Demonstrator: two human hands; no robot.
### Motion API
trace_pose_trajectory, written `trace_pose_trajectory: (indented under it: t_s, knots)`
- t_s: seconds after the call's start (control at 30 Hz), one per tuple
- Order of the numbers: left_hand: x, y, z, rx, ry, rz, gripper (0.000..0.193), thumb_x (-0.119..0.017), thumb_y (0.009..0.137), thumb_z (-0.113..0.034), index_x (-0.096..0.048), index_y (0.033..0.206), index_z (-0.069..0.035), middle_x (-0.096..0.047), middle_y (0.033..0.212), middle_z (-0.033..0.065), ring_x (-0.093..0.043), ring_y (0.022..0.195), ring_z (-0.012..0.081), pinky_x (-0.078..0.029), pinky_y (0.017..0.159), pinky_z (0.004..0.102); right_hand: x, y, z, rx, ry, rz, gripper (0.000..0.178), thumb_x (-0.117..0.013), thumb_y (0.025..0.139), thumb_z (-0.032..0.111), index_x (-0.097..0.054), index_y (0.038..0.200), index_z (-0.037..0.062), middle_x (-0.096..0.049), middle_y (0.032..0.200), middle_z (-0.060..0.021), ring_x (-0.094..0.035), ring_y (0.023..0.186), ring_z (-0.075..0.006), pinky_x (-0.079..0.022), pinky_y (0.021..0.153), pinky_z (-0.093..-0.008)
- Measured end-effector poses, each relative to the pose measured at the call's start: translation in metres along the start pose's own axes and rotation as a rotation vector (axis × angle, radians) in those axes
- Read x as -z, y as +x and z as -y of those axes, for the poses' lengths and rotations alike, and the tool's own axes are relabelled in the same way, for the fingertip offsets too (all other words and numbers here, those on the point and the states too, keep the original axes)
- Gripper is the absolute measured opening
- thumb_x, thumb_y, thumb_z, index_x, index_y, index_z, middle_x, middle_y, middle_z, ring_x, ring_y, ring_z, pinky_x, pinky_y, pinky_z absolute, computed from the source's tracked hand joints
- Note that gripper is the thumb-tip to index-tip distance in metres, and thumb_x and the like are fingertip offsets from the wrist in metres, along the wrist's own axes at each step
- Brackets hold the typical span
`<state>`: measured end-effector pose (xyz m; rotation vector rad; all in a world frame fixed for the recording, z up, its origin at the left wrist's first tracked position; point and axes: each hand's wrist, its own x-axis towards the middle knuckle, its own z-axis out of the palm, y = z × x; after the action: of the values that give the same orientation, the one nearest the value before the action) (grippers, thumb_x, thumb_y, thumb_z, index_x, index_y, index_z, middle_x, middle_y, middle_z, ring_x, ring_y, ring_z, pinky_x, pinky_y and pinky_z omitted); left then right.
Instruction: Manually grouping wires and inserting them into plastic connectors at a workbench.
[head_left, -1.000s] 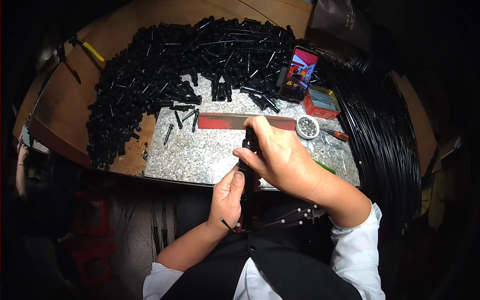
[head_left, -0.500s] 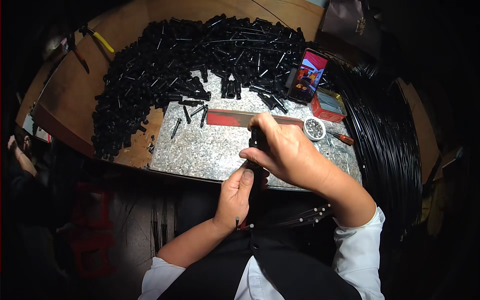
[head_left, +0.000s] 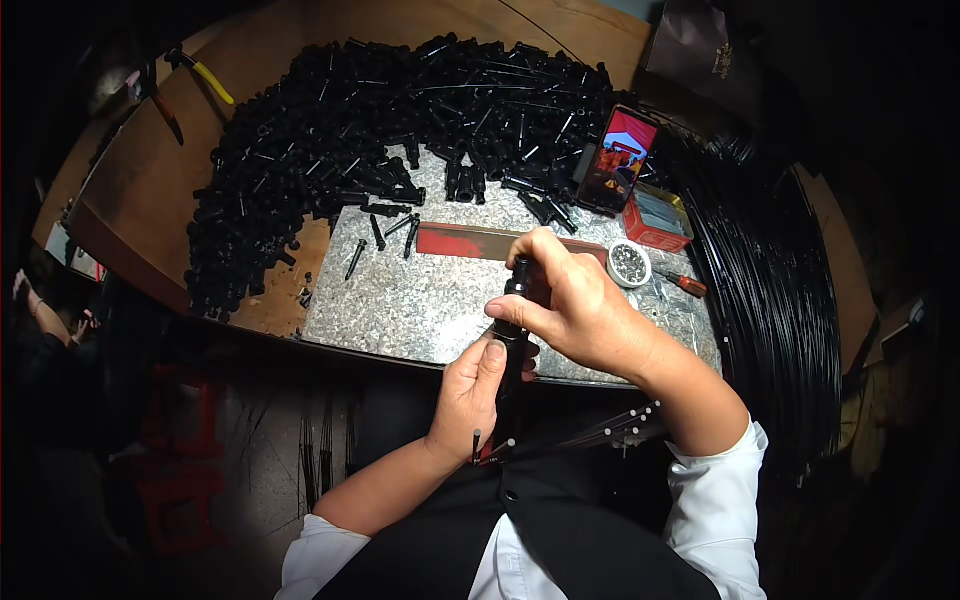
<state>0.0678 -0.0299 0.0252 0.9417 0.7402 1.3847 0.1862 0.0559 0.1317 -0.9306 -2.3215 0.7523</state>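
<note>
My left hand (head_left: 468,395) is closed round the lower part of a black tubular part (head_left: 515,288), thumb pointing up along it. Above it, my right hand (head_left: 590,308) grips the same part, with its thumb on the near side and its index finger bent over near the top. The part stands roughly upright over the front edge of the table, and my fingers hide much of it. Below my hands, thin black rods with pale round tips (head_left: 612,432) stick out to the right; how they connect to the held part cannot be made out.
A large heap of black tubular parts (head_left: 330,140) covers the back and left of the speckled board (head_left: 370,310). Behind my hands lies a red-and-dark bar (head_left: 455,240). To the right are a white tub of small metal pieces (head_left: 629,264), a screwdriver (head_left: 685,283), a red tin (head_left: 655,232), a phone (head_left: 618,160) and black rods (head_left: 770,290).
My right hand has turned slightly and shifted a little, so more of the black part's top shows between its fingers. My left hand keeps its hold in nearly the same place.
</note>
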Motion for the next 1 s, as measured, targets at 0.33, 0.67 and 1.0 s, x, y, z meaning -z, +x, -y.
trace_pose_trajectory:
  t_s: [0.33,0.67,1.0]
  knots:
    - [-0.001,0.002,0.000,-0.018,-0.034,-0.014,0.036,-0.035,0.100,-0.024,-0.052,0.114,0.005,-0.058,0.091,0.0031,-0.052,0.083,0.0070,-0.043,0.077,0.0233,-0.006,0.001,0.002,0.039,-0.209,-0.074,0.037,-0.071,0.078,0.018,-0.043,0.094,0.0010,-0.052,0.055,-0.0112,-0.053,0.047,-0.0217,-0.039,0.044,-0.0323]
    - [0.003,0.002,0.003,0.008,-0.047,-0.012,0.035,-0.035,0.100,-0.023,-0.054,0.110,0.004,-0.059,0.093,0.0033,-0.052,0.083,0.0073,-0.043,0.078,0.0227,-0.007,0.003,0.005,0.040,-0.209,-0.010,0.036,-0.070,0.078,0.018,-0.043,0.093,0.0008,-0.052,0.055,-0.0130,-0.054,0.048,-0.0262,-0.039,0.045,-0.0336]
    - [0.013,0.005,0.012,0.019,-0.091,-0.063,0.031,-0.038,0.099,-0.024,-0.056,0.107,0.001,-0.049,0.075,-0.0054,-0.039,0.066,0.0006,-0.034,0.059,0.0183,-0.009,0.005,0.003,0.091,-0.191,-0.031,0.038,-0.071,0.078,0.019,-0.044,0.096,0.0011,-0.054,0.059,-0.0132,-0.056,0.051,-0.0273,-0.039,0.045,-0.0328]
